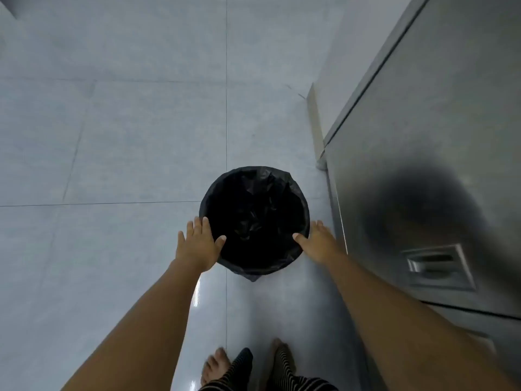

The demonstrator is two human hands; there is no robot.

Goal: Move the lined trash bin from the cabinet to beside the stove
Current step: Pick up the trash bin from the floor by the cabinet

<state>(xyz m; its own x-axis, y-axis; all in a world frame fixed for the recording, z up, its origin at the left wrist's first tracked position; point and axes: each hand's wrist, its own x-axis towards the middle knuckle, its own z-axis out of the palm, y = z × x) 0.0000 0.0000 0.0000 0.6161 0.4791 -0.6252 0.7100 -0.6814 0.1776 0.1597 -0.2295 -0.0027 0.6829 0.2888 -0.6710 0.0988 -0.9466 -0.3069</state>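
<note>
Lined trash bin between left hand and right hand, rim touched

Left hand: palm down, fingers spread, thumb angled inward. Right hand: fingers extended forward, thumb angled inward (partly foreshortened). Both forearms: bare, stretched forward and down, converging slightly. Bare feet: visible at lower edge, with striped trouser legs above them.
</note>
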